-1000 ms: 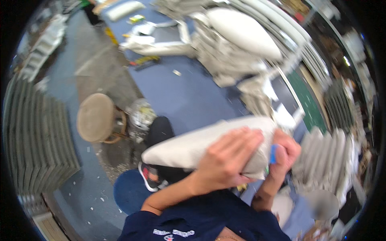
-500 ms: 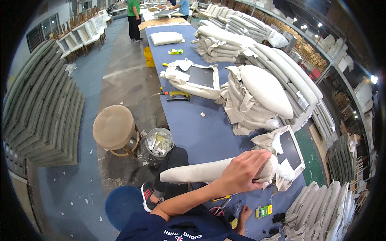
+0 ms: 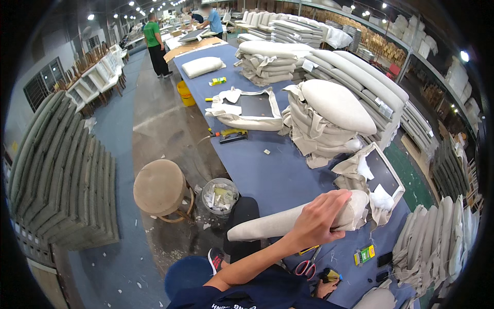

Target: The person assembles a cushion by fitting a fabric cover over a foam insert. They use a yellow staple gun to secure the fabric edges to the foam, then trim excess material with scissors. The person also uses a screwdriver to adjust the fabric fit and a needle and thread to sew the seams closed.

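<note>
A beige fabric-covered cushion (image 3: 272,224) stands tilted on edge before me. My left hand (image 3: 321,219) is closed over its upper edge, fingers on the far side. Lower down, beside my body, my right hand (image 3: 325,289) is closed around a yellow-and-black tool (image 3: 331,276) whose kind I cannot make out; part of the hand is hidden by my shirt and the tool. Scissors with red handles (image 3: 305,269) lie just left of that hand. A small green-and-yellow box (image 3: 364,255) rests on the blue table to its right.
The blue table (image 3: 247,159) carries a yellow-and-black air stapler (image 3: 231,135), an upholstered frame (image 3: 247,110) and a cushion pile (image 3: 329,118). Another covered frame (image 3: 383,177) lies beyond my left hand. On the floor stand a round stool (image 3: 160,186) and a scrap bucket (image 3: 220,196). People work farther off.
The view has tilted up and shifted. My left hand still grips the cushion. My right hand has moved onto the yellow-and-black tool, which it was beside before.
</note>
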Demonstrator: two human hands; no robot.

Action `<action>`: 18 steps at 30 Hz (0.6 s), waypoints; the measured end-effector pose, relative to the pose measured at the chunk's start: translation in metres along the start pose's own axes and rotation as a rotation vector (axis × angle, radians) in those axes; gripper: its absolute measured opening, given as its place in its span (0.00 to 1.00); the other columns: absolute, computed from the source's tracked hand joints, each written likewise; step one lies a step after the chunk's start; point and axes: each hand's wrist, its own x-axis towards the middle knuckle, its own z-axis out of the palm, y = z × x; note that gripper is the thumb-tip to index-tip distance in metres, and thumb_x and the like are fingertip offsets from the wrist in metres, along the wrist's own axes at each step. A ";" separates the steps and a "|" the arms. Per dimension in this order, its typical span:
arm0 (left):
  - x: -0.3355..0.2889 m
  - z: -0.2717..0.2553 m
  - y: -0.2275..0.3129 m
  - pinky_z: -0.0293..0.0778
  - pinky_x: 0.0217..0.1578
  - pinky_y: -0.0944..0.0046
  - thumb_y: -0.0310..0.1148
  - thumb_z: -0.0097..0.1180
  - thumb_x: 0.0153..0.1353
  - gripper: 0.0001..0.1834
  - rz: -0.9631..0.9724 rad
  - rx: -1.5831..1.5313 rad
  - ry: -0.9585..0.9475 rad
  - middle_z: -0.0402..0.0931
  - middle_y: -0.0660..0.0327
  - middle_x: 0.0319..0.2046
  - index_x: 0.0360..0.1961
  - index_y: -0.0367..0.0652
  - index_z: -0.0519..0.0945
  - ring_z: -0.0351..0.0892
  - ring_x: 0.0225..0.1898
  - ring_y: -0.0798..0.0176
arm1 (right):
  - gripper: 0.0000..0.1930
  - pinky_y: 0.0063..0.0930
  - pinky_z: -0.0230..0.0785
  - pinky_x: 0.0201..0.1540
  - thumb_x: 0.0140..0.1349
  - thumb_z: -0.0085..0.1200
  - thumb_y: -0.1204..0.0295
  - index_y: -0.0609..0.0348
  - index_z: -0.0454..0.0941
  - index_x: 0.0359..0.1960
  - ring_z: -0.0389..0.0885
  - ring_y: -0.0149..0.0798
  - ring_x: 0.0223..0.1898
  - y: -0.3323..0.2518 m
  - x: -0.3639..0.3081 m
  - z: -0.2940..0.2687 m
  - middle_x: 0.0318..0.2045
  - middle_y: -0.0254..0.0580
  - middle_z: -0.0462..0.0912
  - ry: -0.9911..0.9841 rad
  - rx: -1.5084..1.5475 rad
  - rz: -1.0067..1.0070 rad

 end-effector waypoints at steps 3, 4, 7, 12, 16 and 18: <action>0.001 -0.001 -0.001 0.76 0.57 0.51 0.31 0.77 0.33 0.51 0.028 0.026 0.004 0.74 0.48 0.60 0.64 0.39 0.68 0.77 0.58 0.42 | 0.60 0.56 0.67 0.58 0.44 0.73 0.70 0.50 0.45 0.78 0.72 0.70 0.54 0.000 -0.018 -0.005 0.53 0.67 0.70 -0.006 -0.027 -0.068; 0.001 -0.003 -0.002 0.76 0.57 0.51 0.30 0.77 0.33 0.51 0.020 0.034 0.002 0.74 0.48 0.60 0.64 0.39 0.68 0.77 0.58 0.42 | 0.61 0.56 0.68 0.56 0.43 0.73 0.69 0.50 0.44 0.78 0.73 0.69 0.53 0.004 -0.018 -0.001 0.53 0.67 0.71 -0.004 0.028 -0.129; 0.005 -0.003 -0.006 0.76 0.56 0.51 0.30 0.77 0.33 0.50 0.016 0.035 0.000 0.75 0.49 0.59 0.63 0.39 0.69 0.78 0.57 0.42 | 0.59 0.55 0.72 0.53 0.42 0.72 0.67 0.54 0.48 0.76 0.78 0.67 0.50 0.018 0.007 -0.011 0.52 0.67 0.76 -0.015 0.149 -0.266; 0.013 -0.004 -0.013 0.76 0.56 0.51 0.30 0.77 0.34 0.49 0.015 0.036 0.006 0.76 0.49 0.59 0.63 0.40 0.69 0.78 0.57 0.42 | 0.38 0.46 0.75 0.50 0.47 0.69 0.73 0.69 0.69 0.63 0.84 0.55 0.46 0.048 0.047 -0.049 0.50 0.61 0.82 -0.108 0.322 -0.098; 0.010 -0.004 -0.013 0.76 0.56 0.51 0.30 0.76 0.34 0.49 -0.006 0.078 0.012 0.76 0.48 0.58 0.63 0.40 0.70 0.78 0.57 0.41 | 0.27 0.38 0.74 0.48 0.54 0.69 0.72 0.73 0.74 0.54 0.83 0.44 0.42 -0.041 0.015 -0.144 0.47 0.55 0.83 -0.173 0.613 -0.055; 0.012 0.003 -0.008 0.76 0.57 0.51 0.30 0.76 0.35 0.48 -0.003 0.068 -0.018 0.76 0.48 0.58 0.63 0.40 0.70 0.78 0.57 0.41 | 0.27 0.38 0.72 0.52 0.57 0.70 0.68 0.72 0.74 0.54 0.81 0.44 0.45 -0.056 0.001 -0.133 0.47 0.54 0.81 -0.169 0.669 0.011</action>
